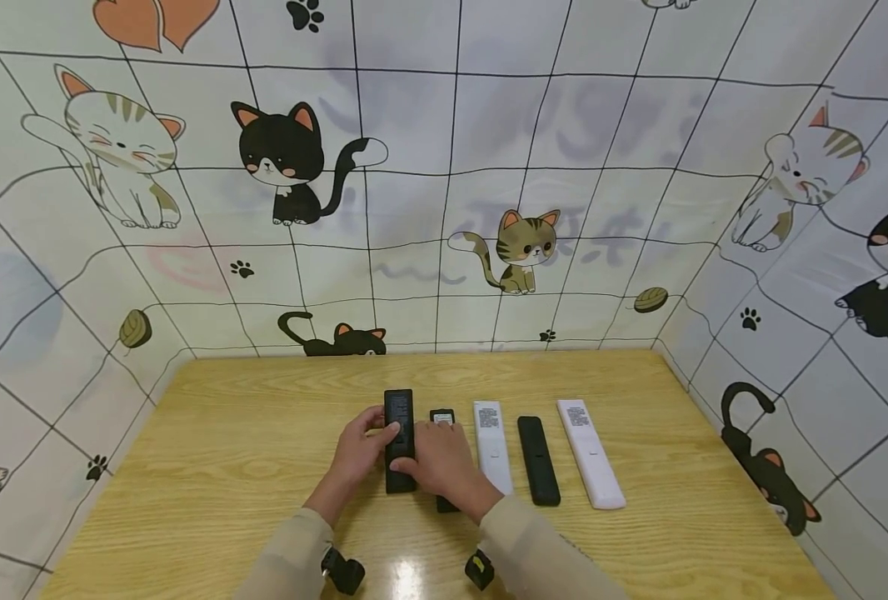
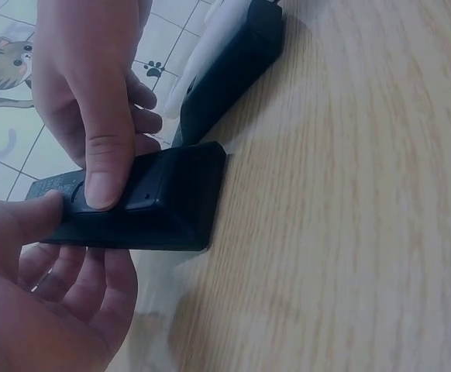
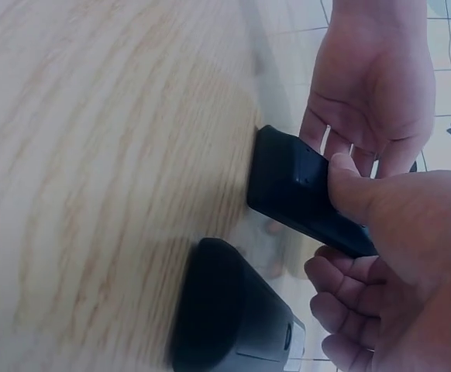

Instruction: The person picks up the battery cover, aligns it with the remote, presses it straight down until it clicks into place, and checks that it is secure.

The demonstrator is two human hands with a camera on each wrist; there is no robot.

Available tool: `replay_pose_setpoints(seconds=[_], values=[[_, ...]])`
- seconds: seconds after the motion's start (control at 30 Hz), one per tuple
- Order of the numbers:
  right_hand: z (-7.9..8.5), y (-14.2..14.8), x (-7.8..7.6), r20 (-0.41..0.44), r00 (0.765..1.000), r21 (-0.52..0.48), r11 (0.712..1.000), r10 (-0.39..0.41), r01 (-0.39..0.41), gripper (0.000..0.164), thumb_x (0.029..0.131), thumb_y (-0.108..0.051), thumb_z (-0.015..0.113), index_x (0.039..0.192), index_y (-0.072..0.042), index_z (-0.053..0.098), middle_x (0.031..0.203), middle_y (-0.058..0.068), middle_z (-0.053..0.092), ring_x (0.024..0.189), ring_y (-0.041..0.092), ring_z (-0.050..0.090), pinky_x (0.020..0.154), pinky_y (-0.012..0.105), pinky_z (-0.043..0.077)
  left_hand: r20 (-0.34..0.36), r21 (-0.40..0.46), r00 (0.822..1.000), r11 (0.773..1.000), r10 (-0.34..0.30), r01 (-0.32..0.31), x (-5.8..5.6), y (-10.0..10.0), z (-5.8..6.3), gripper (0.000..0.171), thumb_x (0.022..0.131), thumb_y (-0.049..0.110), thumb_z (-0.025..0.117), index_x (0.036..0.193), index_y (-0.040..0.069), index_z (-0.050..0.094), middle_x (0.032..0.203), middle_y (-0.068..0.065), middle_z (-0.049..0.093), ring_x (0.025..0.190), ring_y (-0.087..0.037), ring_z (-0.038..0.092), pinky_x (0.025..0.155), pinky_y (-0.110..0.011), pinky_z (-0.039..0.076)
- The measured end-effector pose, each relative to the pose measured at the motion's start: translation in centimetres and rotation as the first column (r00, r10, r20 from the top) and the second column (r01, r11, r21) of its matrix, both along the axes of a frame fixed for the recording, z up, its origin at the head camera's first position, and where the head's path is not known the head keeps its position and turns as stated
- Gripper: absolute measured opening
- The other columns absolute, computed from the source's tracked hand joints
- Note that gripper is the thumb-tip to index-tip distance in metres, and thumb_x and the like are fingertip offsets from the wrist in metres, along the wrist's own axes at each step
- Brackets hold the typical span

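A black remote control (image 1: 399, 442) is face down, its back and battery cover (image 2: 125, 194) upward. My left hand (image 1: 356, 450) grips it from the left side, thumb on the back and fingers curled under the edge in the left wrist view. My right hand (image 1: 444, 457) holds it from the right, its thumb pressing on the battery cover and its other fingers curled at the far edge. One end of the remote is at the wooden table surface. Just right of it, a second black remote (image 1: 442, 417) lies partly hidden under my right hand.
Farther right lie a white remote (image 1: 492, 446), another black remote (image 1: 539, 461) and a longer white remote (image 1: 591, 454), all on the wooden table (image 1: 264, 433). A cat-patterned cloth (image 1: 414, 208) stands behind the table and along its sides.
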State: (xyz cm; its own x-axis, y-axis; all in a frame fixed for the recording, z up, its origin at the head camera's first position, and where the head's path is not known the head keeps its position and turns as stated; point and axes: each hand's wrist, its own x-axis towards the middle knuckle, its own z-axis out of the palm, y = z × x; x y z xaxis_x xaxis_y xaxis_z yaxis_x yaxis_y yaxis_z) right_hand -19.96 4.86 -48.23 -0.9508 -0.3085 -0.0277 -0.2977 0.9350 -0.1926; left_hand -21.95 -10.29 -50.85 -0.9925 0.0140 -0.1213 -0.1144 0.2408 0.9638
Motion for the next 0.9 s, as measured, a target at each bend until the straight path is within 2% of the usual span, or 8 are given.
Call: replay_pose_setpoints(seconds=[0.1,0.23,0.47,0.57,0.73,0.9], values=[[0.2,0.2,0.1,0.002,1.000,0.002,1.000,0.006,-0.006,0.060,0.087,-0.061,0.061,0.122,-0.012,0.063,0.108,0.003,0.070,0.102,0.026,0.064,0.092,0.045,0.044,0.013,0.007,1.000,1.000,-0.002,0.002,0.2,0.1,0.2,0.037,0.095,0.020,0.064,0.130,0.010,0.059,0.116,-0.015,0.061,0.085,-0.019,0.059,0.072,-0.031,0.050],[0.7,0.3,0.1,0.008,1.000,0.005,1.000,0.011,-0.011,0.058,0.086,-0.063,0.061,0.113,-0.011,0.066,0.095,0.003,0.070,0.096,0.026,0.064,0.090,0.045,0.045,0.028,0.021,1.000,1.000,-0.008,0.008,0.4,0.1,0.4,0.037,0.095,0.021,0.063,0.130,0.008,0.059,0.116,-0.015,0.060,0.087,-0.019,0.058,0.073,-0.031,0.050],[1.4,0.8,0.4,0.010,1.000,0.025,0.999,0.030,-0.030,0.050,0.086,-0.064,0.059,0.094,-0.015,0.065,0.071,-0.004,0.056,0.076,0.018,0.058,0.080,0.041,0.044,0.054,0.036,0.999,0.999,-0.003,0.001,0.6,0.0,0.6,0.041,0.096,0.023,0.062,0.131,0.003,0.057,0.116,-0.017,0.061,0.087,-0.018,0.061,0.072,-0.032,0.053],[1.7,1.2,0.5,0.008,0.999,0.017,0.999,0.040,-0.041,0.048,0.086,-0.063,0.060,0.092,-0.015,0.067,0.076,-0.004,0.062,0.076,0.018,0.059,0.081,0.041,0.045,0.072,0.033,0.997,0.999,0.000,-0.003,0.7,0.1,0.4,0.042,0.096,0.023,0.062,0.131,0.001,0.057,0.113,-0.017,0.063,0.084,-0.017,0.062,0.070,-0.032,0.054],[2.2,2.3,0.7,-0.003,0.999,-0.032,0.999,0.040,-0.040,0.048,0.087,-0.057,0.063,0.104,-0.013,0.072,0.096,0.001,0.072,0.090,0.024,0.063,0.084,0.044,0.046,0.077,0.015,0.997,1.000,0.000,-0.001,0.9,0.2,0.2,0.041,0.095,0.021,0.063,0.128,-0.002,0.058,0.108,-0.017,0.065,0.079,-0.014,0.063,0.066,-0.030,0.055],[2.4,3.4,0.9,-0.011,0.999,-0.034,0.999,0.036,-0.037,0.046,0.088,-0.055,0.063,0.105,-0.013,0.071,0.096,0.001,0.071,0.089,0.023,0.062,0.084,0.045,0.045,0.081,-0.023,0.997,1.000,-0.003,0.005,1.1,0.4,0.0,0.042,0.094,0.021,0.064,0.127,-0.005,0.059,0.107,-0.018,0.067,0.077,-0.014,0.066,0.064,-0.031,0.057]])
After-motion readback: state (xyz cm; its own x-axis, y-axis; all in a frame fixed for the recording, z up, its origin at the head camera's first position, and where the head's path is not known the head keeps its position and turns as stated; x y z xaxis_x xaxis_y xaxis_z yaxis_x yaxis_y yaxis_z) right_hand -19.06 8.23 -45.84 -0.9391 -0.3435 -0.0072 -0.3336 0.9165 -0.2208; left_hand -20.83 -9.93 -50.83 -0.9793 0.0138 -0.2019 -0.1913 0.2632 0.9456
